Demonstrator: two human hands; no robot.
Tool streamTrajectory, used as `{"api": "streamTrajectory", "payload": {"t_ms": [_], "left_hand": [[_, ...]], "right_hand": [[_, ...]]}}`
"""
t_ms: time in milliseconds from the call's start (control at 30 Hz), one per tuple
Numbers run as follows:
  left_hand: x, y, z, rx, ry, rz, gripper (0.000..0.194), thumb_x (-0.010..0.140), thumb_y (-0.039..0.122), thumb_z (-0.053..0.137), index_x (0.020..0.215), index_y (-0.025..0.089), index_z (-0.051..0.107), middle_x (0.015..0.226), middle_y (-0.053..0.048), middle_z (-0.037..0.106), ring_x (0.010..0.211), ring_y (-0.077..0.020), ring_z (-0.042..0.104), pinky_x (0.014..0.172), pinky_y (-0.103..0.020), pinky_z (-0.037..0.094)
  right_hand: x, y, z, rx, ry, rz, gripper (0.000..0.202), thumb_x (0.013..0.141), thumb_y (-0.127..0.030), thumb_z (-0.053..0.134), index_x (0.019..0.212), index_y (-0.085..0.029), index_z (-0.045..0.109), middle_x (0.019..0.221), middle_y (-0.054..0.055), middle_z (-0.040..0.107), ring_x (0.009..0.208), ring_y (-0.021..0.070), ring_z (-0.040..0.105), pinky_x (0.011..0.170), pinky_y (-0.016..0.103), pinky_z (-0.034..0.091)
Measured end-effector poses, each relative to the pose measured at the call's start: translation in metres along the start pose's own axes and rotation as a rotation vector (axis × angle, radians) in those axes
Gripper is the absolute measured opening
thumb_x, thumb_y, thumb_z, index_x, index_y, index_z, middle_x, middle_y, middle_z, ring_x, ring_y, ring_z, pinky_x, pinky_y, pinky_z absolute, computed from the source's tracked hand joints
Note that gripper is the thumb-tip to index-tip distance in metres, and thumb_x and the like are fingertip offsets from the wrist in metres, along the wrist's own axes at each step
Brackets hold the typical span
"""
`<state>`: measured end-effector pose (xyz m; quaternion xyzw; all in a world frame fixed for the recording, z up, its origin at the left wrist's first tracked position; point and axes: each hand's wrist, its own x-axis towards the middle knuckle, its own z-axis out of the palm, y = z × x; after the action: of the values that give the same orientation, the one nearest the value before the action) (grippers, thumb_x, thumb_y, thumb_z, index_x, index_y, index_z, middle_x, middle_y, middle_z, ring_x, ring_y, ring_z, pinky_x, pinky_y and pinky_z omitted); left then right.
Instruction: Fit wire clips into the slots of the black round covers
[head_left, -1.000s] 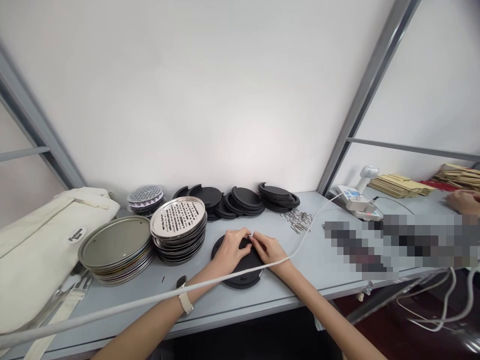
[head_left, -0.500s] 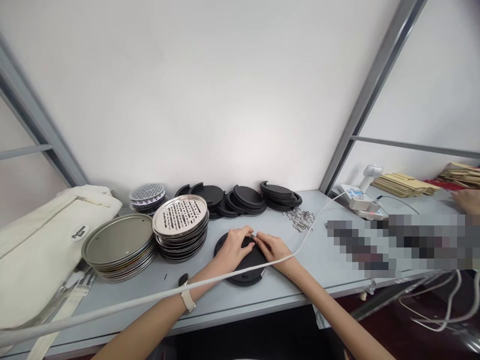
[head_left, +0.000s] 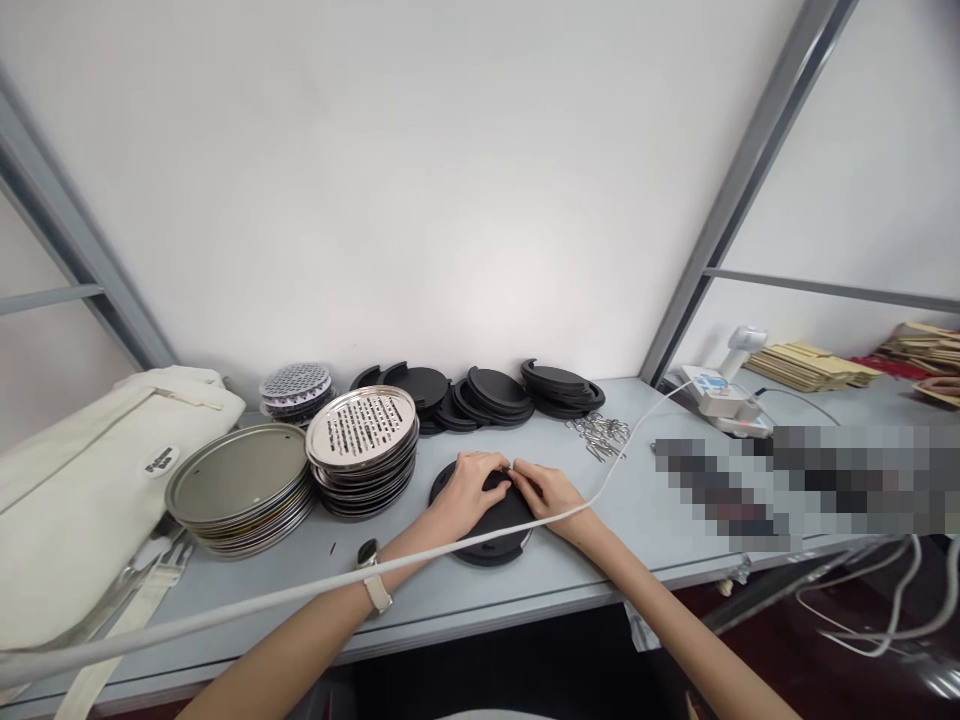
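Note:
A round black disc (head_left: 511, 512) with a raised rim lies flat on the grey table in front of me. At its far edge my left hand (head_left: 472, 488) rests over the left side, thumb and index finger pinched close together. My right hand (head_left: 552, 494) meets it from the right, its fingers also pinched. Between the fingertips a small metal piece (head_left: 511, 465) shows; its shape is mostly hidden. Beyond my right hand lies a loose pile of small wire-like metal pieces (head_left: 602, 436).
Stacks of black discs (head_left: 499, 390) stand against the wall. To the left are perforated metal plates (head_left: 364, 430), olive round plates (head_left: 240, 475) and a cream bag (head_left: 82, 480). A white cable (head_left: 300, 603) crosses in front. A white scanner (head_left: 739, 350) stands right, beside yellowish flat pieces (head_left: 810, 367).
My hands stay at the disc's far edge with small finger shifts; less of the metal piece shows. At the far right, another person's hand has shifted.

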<state>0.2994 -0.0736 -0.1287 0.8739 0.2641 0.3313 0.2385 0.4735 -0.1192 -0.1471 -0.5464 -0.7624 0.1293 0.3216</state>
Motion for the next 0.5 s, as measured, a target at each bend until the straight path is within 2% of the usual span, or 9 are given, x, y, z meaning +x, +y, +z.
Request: {"api": "streamTrajectory", "payload": {"t_ms": [233, 500], "left_hand": [[0.002, 0.016, -0.009, 0.082, -0.048, -0.018, 0.012, 0.084, 0.017, 0.054, 0.092, 0.019, 0.063, 0.090, -0.003, 0.068, 0.088, -0.0195, 0.059, 0.089, -0.036, 0.034], [0.003, 0.017, -0.008, 0.108, -0.071, -0.013, 0.010, 0.085, 0.017, 0.053, 0.086, 0.019, 0.062, 0.084, -0.001, 0.067, 0.081, -0.0174, 0.059, 0.087, -0.035, 0.032]], "right_hand": [[0.000, -0.003, 0.000, -0.016, -0.001, -0.002, 0.022, 0.094, -0.026, 0.035, 0.076, -0.021, 0.047, 0.065, -0.001, 0.055, 0.056, 0.0129, 0.049, 0.056, 0.023, 0.035], [-0.004, -0.002, -0.001, -0.076, -0.030, 0.003, 0.021, 0.093, -0.026, 0.034, 0.079, -0.022, 0.049, 0.067, 0.001, 0.059, 0.057, 0.0144, 0.052, 0.057, 0.024, 0.035]]}}
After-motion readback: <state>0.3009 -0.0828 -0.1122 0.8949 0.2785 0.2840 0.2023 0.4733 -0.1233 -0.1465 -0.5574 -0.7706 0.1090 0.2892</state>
